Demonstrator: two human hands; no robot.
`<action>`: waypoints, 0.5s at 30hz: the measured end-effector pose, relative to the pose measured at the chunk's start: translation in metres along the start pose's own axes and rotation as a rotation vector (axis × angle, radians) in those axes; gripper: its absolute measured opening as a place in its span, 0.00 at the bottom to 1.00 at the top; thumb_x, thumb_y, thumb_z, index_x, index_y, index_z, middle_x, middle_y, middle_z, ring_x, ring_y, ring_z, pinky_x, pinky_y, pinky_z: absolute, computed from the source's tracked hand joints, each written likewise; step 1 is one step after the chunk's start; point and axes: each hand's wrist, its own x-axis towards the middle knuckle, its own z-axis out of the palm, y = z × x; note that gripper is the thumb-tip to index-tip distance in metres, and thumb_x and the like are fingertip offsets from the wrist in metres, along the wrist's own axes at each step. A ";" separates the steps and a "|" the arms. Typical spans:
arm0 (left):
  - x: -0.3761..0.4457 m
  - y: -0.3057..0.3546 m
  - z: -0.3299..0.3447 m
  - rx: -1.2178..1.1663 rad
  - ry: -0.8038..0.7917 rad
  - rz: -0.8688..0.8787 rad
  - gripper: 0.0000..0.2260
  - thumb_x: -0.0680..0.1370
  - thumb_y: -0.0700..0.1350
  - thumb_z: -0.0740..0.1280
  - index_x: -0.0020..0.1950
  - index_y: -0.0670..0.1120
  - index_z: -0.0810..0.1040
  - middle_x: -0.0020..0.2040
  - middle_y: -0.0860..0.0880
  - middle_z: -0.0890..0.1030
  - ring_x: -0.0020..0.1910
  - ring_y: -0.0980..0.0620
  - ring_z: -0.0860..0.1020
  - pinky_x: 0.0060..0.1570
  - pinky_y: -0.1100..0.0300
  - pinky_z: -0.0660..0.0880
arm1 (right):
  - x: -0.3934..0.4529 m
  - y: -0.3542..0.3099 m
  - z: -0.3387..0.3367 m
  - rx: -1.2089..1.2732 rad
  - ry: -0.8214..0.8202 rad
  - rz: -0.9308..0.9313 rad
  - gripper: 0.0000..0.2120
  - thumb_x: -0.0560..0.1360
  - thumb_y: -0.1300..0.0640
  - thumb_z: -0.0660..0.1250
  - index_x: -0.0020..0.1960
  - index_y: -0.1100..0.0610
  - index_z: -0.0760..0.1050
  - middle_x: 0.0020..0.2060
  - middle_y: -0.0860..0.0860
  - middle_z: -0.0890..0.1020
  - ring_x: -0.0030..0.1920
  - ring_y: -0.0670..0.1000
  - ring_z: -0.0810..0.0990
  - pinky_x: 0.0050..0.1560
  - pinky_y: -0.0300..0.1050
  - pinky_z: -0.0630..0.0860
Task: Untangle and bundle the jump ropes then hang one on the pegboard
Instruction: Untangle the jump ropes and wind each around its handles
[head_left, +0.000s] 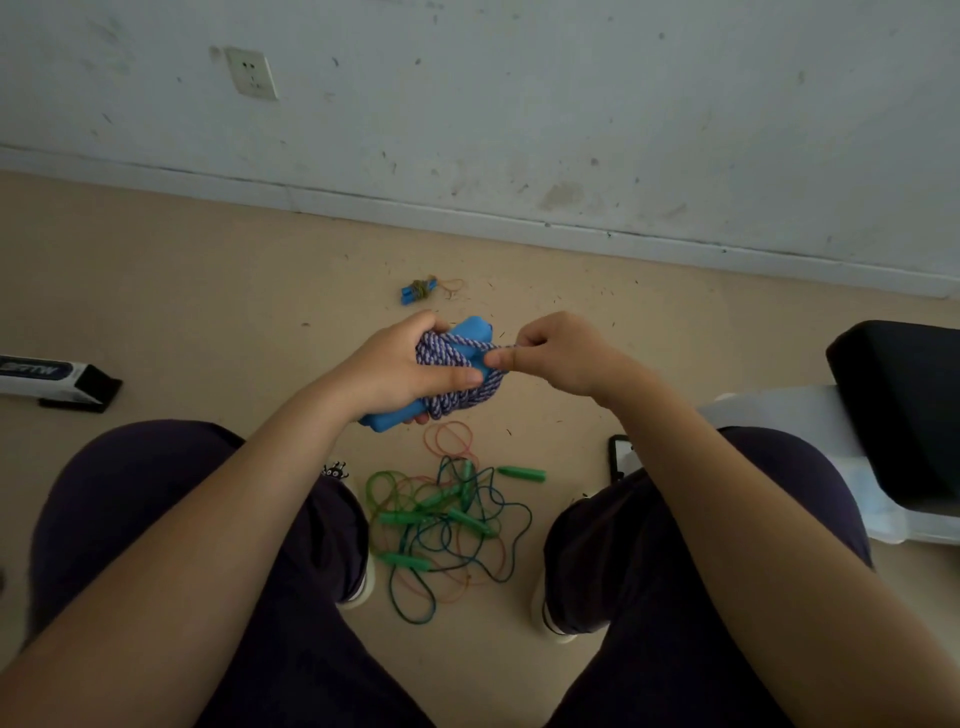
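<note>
- The left hand is gripping a coiled blue-and-white braided jump rope together with its blue handles, the fingers curling round the bundle and the thumb lying across the coils.
- The right hand is pinching a strand of that same rope between thumb and forefinger, just beside the bundle, with the strand running taut from the coils to the pinch.
- The bundle is hanging in the air above the floor, between the person's knees and the wall.
- A tangle of green-handled jump ropes is lying on the floor between the feet, thin green, dark teal and orange cords looping over one another; one green handle is lying at the tangle's upper right edge.
- Loose rubber bands are lying just beyond the tangle, under the held bundle.
- A small bundled rope with blue handles is resting on the floor nearer the wall, with a rubber band beside it.
- A phone is lying on the floor by the right knee.
- A socket is sitting on the wall at upper left.
</note>
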 end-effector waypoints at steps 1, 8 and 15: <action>0.000 0.001 0.000 -0.043 0.007 0.001 0.23 0.67 0.57 0.80 0.55 0.55 0.74 0.42 0.52 0.85 0.32 0.48 0.85 0.27 0.57 0.79 | 0.000 -0.001 0.000 0.099 0.029 0.012 0.25 0.67 0.40 0.76 0.30 0.57 0.68 0.24 0.47 0.64 0.26 0.48 0.63 0.29 0.42 0.60; -0.002 0.007 -0.006 -0.135 -0.036 -0.029 0.24 0.61 0.72 0.73 0.52 0.63 0.82 0.49 0.57 0.86 0.48 0.55 0.85 0.45 0.58 0.79 | -0.006 -0.006 -0.001 0.516 -0.085 -0.098 0.17 0.70 0.45 0.74 0.34 0.57 0.72 0.26 0.49 0.72 0.27 0.47 0.67 0.28 0.39 0.63; -0.005 0.016 0.002 -0.245 -0.056 0.120 0.10 0.70 0.60 0.76 0.50 0.63 0.85 0.51 0.58 0.85 0.52 0.59 0.83 0.50 0.65 0.77 | -0.011 -0.014 0.011 0.612 -0.174 -0.148 0.15 0.79 0.59 0.65 0.34 0.57 0.73 0.27 0.50 0.72 0.28 0.44 0.68 0.31 0.37 0.64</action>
